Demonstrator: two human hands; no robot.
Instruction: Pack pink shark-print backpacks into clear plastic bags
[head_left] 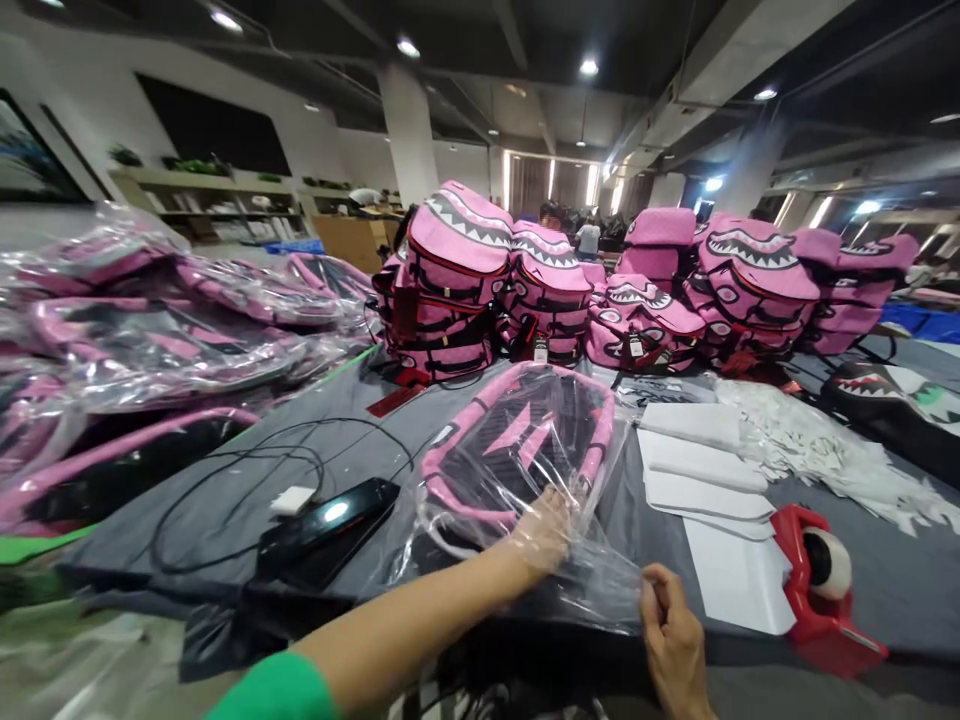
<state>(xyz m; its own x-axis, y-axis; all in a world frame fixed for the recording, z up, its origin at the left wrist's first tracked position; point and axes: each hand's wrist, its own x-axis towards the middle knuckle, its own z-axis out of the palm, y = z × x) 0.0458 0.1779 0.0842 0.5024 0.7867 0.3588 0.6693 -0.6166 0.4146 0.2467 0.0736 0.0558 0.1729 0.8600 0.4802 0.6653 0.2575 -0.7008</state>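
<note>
While our left hand [546, 525] lies on the near end of one pink-rimmed backpack with a dark back panel [514, 450], under or against film, our right hand [673, 630] pinches the edge of its loose, clear plastic bag [607, 575], presumably so that one steadies the backpack and the other keeps the film taut. Whether the left grips anything, we cannot tell. Backpack: lying flat mid-counter, on grey cloth-covered counter [135, 545], likely for easy reach by both hands. To its right: overlapping white paper sheets [697, 462] and one red tape dispenser [825, 635], seemingly kept handy to our right. To its left: one black rectangular device [330, 530]. Behind: pink shark-toothed backpacks [457, 240], stacked in a row, perhaps saving room. Far left: plastic-wrapped pink backpacks [165, 345], heaped.
</note>
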